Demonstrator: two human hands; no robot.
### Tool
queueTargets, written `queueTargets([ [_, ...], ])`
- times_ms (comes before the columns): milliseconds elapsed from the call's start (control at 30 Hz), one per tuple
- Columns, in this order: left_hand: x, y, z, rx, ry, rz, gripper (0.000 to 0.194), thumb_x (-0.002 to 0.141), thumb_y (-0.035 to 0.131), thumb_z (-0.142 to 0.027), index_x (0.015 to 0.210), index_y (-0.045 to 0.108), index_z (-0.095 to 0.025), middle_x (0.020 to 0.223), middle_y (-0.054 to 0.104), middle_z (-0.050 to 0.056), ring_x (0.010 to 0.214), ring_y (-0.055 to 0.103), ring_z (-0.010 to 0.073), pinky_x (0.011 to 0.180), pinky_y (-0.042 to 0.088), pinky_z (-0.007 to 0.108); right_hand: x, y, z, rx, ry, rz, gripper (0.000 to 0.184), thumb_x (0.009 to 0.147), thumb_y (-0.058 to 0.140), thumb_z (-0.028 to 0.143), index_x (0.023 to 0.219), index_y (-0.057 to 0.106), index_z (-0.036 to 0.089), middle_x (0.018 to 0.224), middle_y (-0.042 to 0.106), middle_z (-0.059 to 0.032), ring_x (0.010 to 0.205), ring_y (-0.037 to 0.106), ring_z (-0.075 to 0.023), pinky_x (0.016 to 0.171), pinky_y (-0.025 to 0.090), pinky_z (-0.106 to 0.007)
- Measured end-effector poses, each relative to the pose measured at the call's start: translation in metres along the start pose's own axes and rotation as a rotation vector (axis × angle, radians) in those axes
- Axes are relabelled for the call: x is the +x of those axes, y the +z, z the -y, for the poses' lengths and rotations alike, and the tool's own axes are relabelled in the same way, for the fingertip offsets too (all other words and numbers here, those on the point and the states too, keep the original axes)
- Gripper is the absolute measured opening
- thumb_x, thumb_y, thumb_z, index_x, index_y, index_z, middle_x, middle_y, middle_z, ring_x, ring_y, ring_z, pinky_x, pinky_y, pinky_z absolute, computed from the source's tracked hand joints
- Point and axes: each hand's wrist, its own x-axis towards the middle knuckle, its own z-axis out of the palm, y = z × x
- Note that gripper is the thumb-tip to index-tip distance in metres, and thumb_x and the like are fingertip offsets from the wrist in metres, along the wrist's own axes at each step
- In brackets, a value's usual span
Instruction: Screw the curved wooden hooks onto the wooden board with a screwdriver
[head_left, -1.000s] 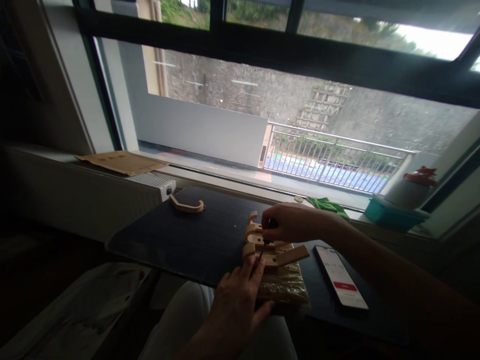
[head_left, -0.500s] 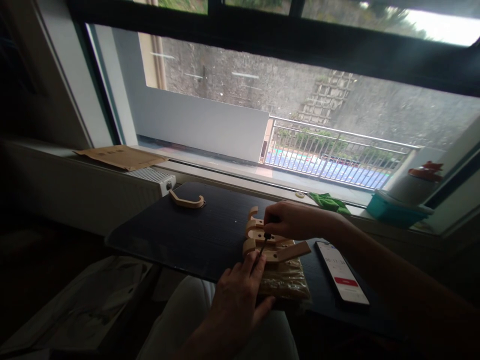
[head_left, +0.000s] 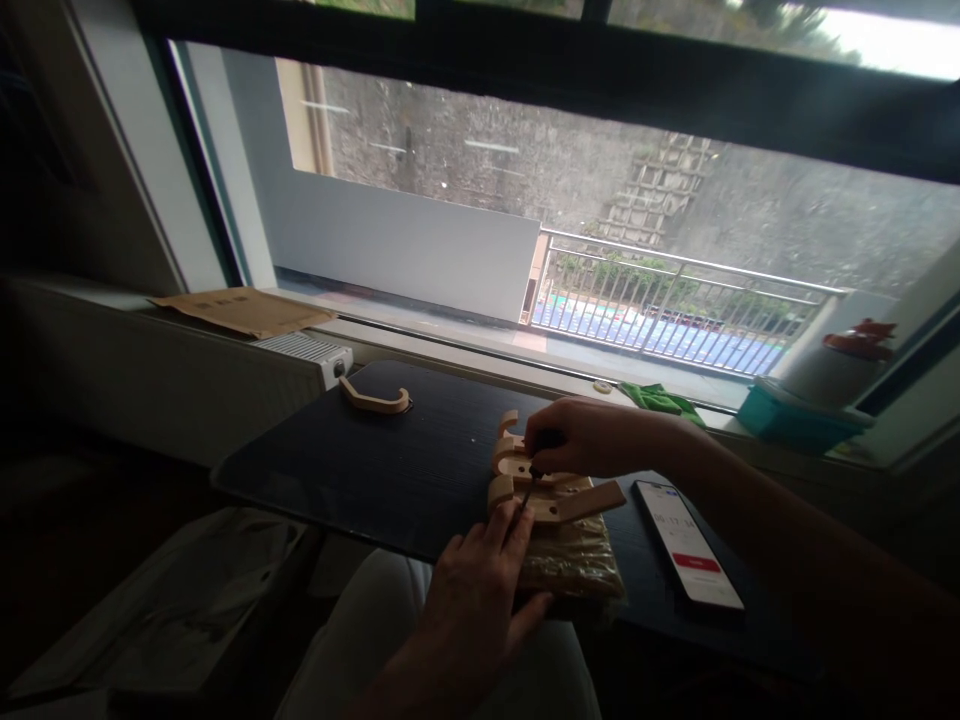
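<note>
My right hand (head_left: 559,437) is closed round the dark handle of a screwdriver (head_left: 531,486). Its thin shaft slants down to the nearest wooden hook (head_left: 570,505), which has a curled end and a dark hole. Fingertips of my left hand (head_left: 480,570) press on that hook around the screwdriver's tip, while the thumb lies against the block below. Whether a screw sits under the tip is hidden by the fingers. More wooden hooks (head_left: 507,425) lie side by side behind it, on a block wrapped in shiny brown tape (head_left: 574,560).
One separate wooden hook (head_left: 379,402) lies at the far left of the dark table (head_left: 360,480). Right of the block, a phone (head_left: 686,545) displays a running timer. Along the sill are a green cloth (head_left: 660,398), a teal box (head_left: 795,415) and a brown envelope (head_left: 247,310).
The view has tilted slightly downward. My right hand has turned a little at the screwdriver handle, and more of the shaft shows. My left hand stays on the same hook.
</note>
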Motion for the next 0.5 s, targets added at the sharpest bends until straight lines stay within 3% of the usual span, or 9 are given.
queueTargets([
  [267,0.0,-0.0007,-0.001,0.002,-0.006,-0.012,0.064,0.08,0.057,-0.032,0.138,0.034,-0.021,0.144,0.035,0.009,0.119,0.047,0.0284,0.097,0.04,0.042,0.0019,0.0067,-0.003,-0.001,0.122,-0.063,0.028,0.082,0.048,0.039,0.084,0.063,0.015,0.07,0.063,-0.0028,0.056,0.051,-0.0107,0.047,0.035,-0.022],
  [500,-0.0013,-0.0004,-0.0003,-0.004,-0.012,-0.011,0.064,0.079,0.058,-0.032,0.138,0.036,-0.021,0.145,0.035,0.009,0.12,0.046,0.0283,0.098,0.039,0.042,-0.0022,-0.0006,0.0018,-0.139,0.087,-0.131,0.024,0.078,0.056,0.042,0.094,0.063,0.026,0.078,0.066,0.0023,0.061,0.054,-0.011,0.051,0.035,-0.022],
])
